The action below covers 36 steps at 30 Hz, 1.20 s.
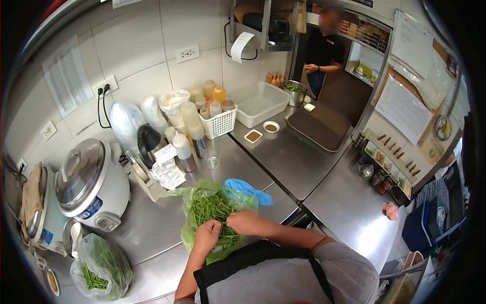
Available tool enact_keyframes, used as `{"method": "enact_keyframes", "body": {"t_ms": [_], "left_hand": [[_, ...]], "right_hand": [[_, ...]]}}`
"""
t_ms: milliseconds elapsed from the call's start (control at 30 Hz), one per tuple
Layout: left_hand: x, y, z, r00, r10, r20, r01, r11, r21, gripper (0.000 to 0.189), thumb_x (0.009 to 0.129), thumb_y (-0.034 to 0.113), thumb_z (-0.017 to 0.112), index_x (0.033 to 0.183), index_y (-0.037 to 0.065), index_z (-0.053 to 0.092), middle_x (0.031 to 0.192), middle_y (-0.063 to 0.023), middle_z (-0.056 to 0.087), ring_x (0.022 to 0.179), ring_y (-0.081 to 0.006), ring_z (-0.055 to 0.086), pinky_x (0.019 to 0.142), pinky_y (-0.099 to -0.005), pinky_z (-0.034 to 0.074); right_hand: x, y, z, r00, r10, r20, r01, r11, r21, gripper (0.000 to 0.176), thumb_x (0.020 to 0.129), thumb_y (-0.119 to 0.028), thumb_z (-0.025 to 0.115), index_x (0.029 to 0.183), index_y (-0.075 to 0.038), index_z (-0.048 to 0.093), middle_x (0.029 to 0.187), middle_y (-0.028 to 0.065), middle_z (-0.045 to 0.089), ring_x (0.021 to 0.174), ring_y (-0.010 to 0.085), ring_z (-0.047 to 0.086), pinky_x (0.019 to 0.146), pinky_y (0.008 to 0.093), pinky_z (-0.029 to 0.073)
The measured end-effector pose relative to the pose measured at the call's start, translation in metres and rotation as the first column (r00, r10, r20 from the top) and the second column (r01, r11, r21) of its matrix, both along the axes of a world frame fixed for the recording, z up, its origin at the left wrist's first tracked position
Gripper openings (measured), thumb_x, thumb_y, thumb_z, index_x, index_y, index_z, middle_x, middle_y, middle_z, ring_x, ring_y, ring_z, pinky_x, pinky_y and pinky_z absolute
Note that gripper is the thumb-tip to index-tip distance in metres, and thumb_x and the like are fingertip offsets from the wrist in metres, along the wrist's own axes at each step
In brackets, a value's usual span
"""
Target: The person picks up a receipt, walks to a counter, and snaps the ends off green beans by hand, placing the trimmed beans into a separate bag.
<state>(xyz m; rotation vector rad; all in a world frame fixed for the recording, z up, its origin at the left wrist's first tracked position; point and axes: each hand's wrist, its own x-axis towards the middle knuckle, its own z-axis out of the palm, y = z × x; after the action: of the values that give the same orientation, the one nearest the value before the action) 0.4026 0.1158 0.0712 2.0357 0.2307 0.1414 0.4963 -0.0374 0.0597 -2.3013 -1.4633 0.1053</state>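
Observation:
Both of my hands work over an opened green plastic bag (188, 230) full of cut green beans (210, 206). My left hand (207, 236) is closed in a pinch at the near side of the pile. Close beside it, my right hand (243, 222) is closed too, with its fingertips pointing toward the left ones. A short green bean (224, 223) shows between the two sets of fingertips. A blue cloth (248, 191) lies against the far right side of the bag.
A second bag of green beans (101, 268) stands at left, near a rice cooker (91, 185). Behind are a tape dispenser (144, 177), squeeze bottles (184, 152), a clear glass (211, 154) and a white basket (218, 124). A brown tray (320, 126) lies farther back. Another person (324, 50) stands beyond.

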Motion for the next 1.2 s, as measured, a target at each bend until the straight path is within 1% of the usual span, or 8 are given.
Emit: {"method": "enact_keyframes", "body": {"t_ms": [100, 167, 300, 400, 433, 667, 867, 1200], "left_hand": [[0.001, 0.008, -0.011, 0.999, -0.019, 0.035, 0.023, 0.992, -0.124, 0.017, 0.082, 0.016, 0.049, 0.081, 0.0, 0.057, 0.064, -0.0068, 0.056, 0.059, -0.0139, 0.051, 0.056, -0.0276, 0.041], [-0.002, 0.011, -0.013, 0.996, -0.084, 0.033, 0.089, 0.974, -0.208, 0.018, 0.083, 0.016, 0.048, 0.081, 0.0, 0.057, 0.065, -0.0045, 0.056, 0.061, -0.0119, 0.05, 0.057, -0.0265, 0.04], [-0.002, -0.003, -0.012, 0.99, -0.059, 0.131, 0.101, 0.931, -0.351, 0.017, 0.084, 0.015, 0.048, 0.075, 0.002, 0.053, 0.061, 0.0002, 0.048, 0.057, -0.0071, 0.042, 0.053, -0.0229, 0.036], [-0.001, 0.009, -0.024, 0.994, 0.075, 0.078, -0.049, 0.954, -0.296, 0.018, 0.083, 0.014, 0.049, 0.069, 0.003, 0.049, 0.06, 0.0006, 0.047, 0.056, -0.0061, 0.039, 0.051, -0.0229, 0.035], [-0.002, 0.014, -0.028, 0.994, 0.092, 0.058, -0.069, 0.945, -0.32, 0.019, 0.081, 0.014, 0.052, 0.067, 0.003, 0.047, 0.059, 0.0008, 0.046, 0.056, -0.0052, 0.037, 0.05, -0.0232, 0.034], [-0.018, 0.023, -0.058, 0.983, 0.179, 0.041, -0.178, 0.984, -0.023, 0.018, 0.076, 0.018, 0.056, 0.076, 0.0, 0.052, 0.062, -0.0124, 0.054, 0.057, -0.0242, 0.052, 0.056, -0.0335, 0.041], [-0.033, 0.027, -0.048, 0.978, 0.173, -0.118, -0.164, 0.983, 0.078, 0.021, 0.077, 0.02, 0.055, 0.083, 0.0, 0.055, 0.069, -0.0188, 0.057, 0.065, -0.0316, 0.056, 0.06, -0.036, 0.043], [-0.009, 0.019, -0.026, 0.977, 0.205, 0.061, -0.195, 0.971, -0.137, 0.019, 0.079, 0.014, 0.053, 0.093, 0.001, 0.056, 0.08, -0.0105, 0.06, 0.076, -0.0175, 0.056, 0.069, -0.0288, 0.043]], "right_hand": [[0.0, 0.004, 0.0, 0.954, 0.103, -0.283, -0.026, 0.964, 0.265, 0.014, 0.081, -0.017, 0.048, 0.077, -0.006, 0.054, 0.065, 0.0066, 0.053, 0.061, 0.0197, 0.054, 0.056, 0.0331, 0.043], [-0.007, 0.008, 0.02, 0.801, 0.214, -0.559, 0.058, 0.902, 0.428, 0.017, 0.084, -0.017, 0.045, 0.076, -0.004, 0.053, 0.064, 0.0048, 0.052, 0.058, 0.0139, 0.052, 0.056, 0.0285, 0.043], [-0.003, 0.026, 0.045, 0.658, 0.266, -0.705, 0.128, 0.883, 0.452, 0.02, 0.086, -0.016, 0.043, 0.079, 0.0, 0.053, 0.064, 0.0044, 0.052, 0.058, 0.0089, 0.05, 0.055, 0.0236, 0.042], [0.016, 0.038, 0.016, 0.802, 0.081, -0.591, 0.206, 0.892, 0.403, 0.018, 0.084, -0.015, 0.044, 0.081, -0.001, 0.054, 0.064, 0.0066, 0.054, 0.057, 0.0144, 0.052, 0.056, 0.0257, 0.043], [0.028, 0.037, 0.002, 0.897, 0.024, -0.442, 0.124, 0.945, 0.303, 0.015, 0.08, -0.014, 0.046, 0.086, -0.002, 0.055, 0.071, 0.0108, 0.056, 0.063, 0.0238, 0.055, 0.06, 0.031, 0.045], [0.043, 0.022, -0.056, 0.829, -0.469, -0.303, 0.477, 0.877, -0.055, 0.027, 0.074, -0.019, 0.053, 0.098, -0.007, 0.052, 0.099, 0.0147, 0.05, 0.088, 0.0311, 0.052, 0.073, 0.0385, 0.043], [0.033, 0.008, -0.046, 0.847, -0.471, -0.249, 0.437, 0.881, -0.181, 0.029, 0.071, -0.02, 0.054, 0.098, -0.011, 0.052, 0.101, 0.0135, 0.048, 0.089, 0.0313, 0.051, 0.073, 0.0398, 0.044], [0.019, 0.013, -0.01, 0.954, -0.222, -0.201, 0.277, 0.909, 0.311, 0.011, 0.073, -0.017, 0.056, 0.08, -0.01, 0.061, 0.079, 0.0079, 0.056, 0.074, 0.0256, 0.055, 0.065, 0.0358, 0.045]]}}
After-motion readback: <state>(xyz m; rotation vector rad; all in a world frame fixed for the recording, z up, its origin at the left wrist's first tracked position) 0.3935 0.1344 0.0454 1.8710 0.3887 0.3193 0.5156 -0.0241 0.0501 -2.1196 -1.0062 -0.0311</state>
